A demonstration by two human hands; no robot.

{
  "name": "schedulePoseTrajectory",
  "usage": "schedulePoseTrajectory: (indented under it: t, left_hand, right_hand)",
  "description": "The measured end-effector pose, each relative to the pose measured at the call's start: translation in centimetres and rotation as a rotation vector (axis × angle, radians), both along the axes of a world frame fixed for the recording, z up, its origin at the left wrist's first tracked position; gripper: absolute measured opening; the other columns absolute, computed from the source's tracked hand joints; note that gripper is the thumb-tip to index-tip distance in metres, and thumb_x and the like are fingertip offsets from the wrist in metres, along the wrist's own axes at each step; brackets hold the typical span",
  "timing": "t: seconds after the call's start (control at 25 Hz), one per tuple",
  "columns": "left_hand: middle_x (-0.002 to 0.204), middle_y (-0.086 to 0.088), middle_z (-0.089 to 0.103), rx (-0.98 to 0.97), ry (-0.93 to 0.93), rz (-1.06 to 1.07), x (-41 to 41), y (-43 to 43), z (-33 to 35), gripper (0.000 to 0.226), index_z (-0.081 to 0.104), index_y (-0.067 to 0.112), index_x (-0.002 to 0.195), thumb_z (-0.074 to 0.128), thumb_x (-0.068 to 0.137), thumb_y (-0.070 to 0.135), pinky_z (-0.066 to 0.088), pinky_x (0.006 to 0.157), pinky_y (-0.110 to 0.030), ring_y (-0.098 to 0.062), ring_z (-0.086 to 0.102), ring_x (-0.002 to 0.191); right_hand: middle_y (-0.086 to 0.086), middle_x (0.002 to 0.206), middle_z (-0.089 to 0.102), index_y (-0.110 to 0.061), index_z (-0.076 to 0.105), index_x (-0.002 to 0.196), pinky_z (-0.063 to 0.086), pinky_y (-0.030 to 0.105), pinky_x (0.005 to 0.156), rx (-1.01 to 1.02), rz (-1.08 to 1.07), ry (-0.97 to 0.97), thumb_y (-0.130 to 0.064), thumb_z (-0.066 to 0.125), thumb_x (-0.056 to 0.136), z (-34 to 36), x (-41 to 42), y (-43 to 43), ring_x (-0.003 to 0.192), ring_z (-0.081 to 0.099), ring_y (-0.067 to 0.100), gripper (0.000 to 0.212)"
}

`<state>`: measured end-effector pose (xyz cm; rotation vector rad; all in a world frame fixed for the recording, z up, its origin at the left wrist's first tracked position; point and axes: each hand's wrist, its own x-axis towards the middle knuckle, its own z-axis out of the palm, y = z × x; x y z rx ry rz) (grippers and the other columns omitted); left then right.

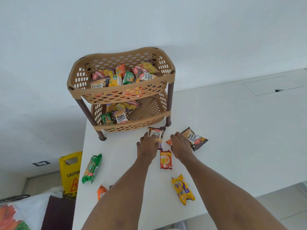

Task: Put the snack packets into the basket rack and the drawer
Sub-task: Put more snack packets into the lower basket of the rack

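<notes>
The white tabletop carries everything, and the tan basket rack stands at its far end against the wall. That is probably to leave the near side free for sorting. Its upper basket is heaped with packets and the lower one holds only a few at its left, so to my eye the open room is down there. I can't see a drawer.

Both arms stretch toward the foot of the rack. The left hand lies on a salted peanuts packet just in front of the rack's right leg, fingers spread over it and thumb out to the side. I'd say it is pinning the packet before lifting it. The right hand is a little further right of the rack, its fingers over the near end of a second peanuts packet. I cannot tell whether they pinch it or only rest there.

The loose packets wait on the near side of the rack:
- a green packet lies well in front of its left leg;
- a yellow packet is further out still;
- a red biscuit packet sits between the wrists;
- a small orange packet touches the right thumb;
- another orange one is half hidden by the left arm.
</notes>
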<state>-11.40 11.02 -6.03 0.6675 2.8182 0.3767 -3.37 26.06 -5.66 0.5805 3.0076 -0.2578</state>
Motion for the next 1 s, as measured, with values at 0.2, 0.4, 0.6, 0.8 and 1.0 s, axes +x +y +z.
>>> schedulePoseTrajectory:
  t: [0.2, 0.4, 0.6, 0.8, 1.0]
  left_hand:
    - [0.130, -0.010, 0.062, 0.124, -0.129, 0.219, -1.1, 0.2, 0.2, 0.053, 0.049, 0.013, 0.136, 0.077, 0.093, 0.028, 0.057, 0.095, -0.044, -0.030, 0.064, 0.119]
    - [0.119, -0.014, 0.067, 0.230, -0.404, 0.414, -2.2, -0.2, 0.8, 0.071, 0.045, 0.009, 0.126, 0.092, 0.075, 0.023, 0.058, 0.094, -0.050, -0.037, 0.068, 0.110]
    - [0.111, -0.010, 0.075, 0.284, -0.589, 0.371, -1.7, -1.4, 1.8, 0.044, 0.066, 0.009, 0.108, 0.090, 0.072, 0.011, 0.063, 0.086, -0.040, -0.027, 0.074, 0.098]
    - [0.110, -0.014, 0.066, 0.398, -0.747, 0.448, -1.7, -2.6, 2.9, 0.059, 0.052, 0.007, 0.119, 0.089, 0.074, 0.004, 0.052, 0.071, -0.032, -0.025, 0.065, 0.095]
    - [0.116, -0.015, 0.071, 0.240, -0.903, 0.416, -3.2, -4.9, 3.9, 0.036, 0.072, 0.005, 0.109, 0.088, 0.077, 0.010, 0.057, 0.073, -0.030, -0.022, 0.063, 0.097]
  right_hand:
    - [0.011, 0.122, 0.063, -0.014, 0.048, 0.131, 0.051, 0.039, 0.096, -0.104, 0.014, 0.007, -0.016, 0.074, 0.092, -0.1, 0.5, 0.4, 0.116, 0.057, 0.028, 0.046]
    - [0.008, 0.118, 0.064, -0.014, 0.046, 0.125, 0.048, 0.041, 0.095, -0.136, 0.070, 0.059, -0.020, 0.074, 0.090, 0.2, 1.1, 0.1, 0.115, 0.055, 0.029, 0.045]
    - [0.003, 0.113, 0.063, -0.016, 0.050, 0.127, 0.050, 0.037, 0.092, -0.137, 0.095, 0.210, -0.018, 0.068, 0.087, -0.2, 0.9, -1.7, 0.109, 0.057, 0.025, 0.043]
    - [0.003, 0.122, 0.061, -0.016, 0.049, 0.133, 0.051, 0.038, 0.091, -0.209, 0.146, 0.272, -0.020, 0.065, 0.092, -0.4, 0.2, -3.3, 0.112, 0.056, 0.025, 0.045]
    - [0.005, 0.121, 0.064, -0.017, 0.050, 0.130, 0.053, 0.040, 0.088, -0.214, 0.133, 0.462, -0.023, 0.066, 0.091, 1.8, -1.8, -4.3, 0.109, 0.060, 0.027, 0.042]
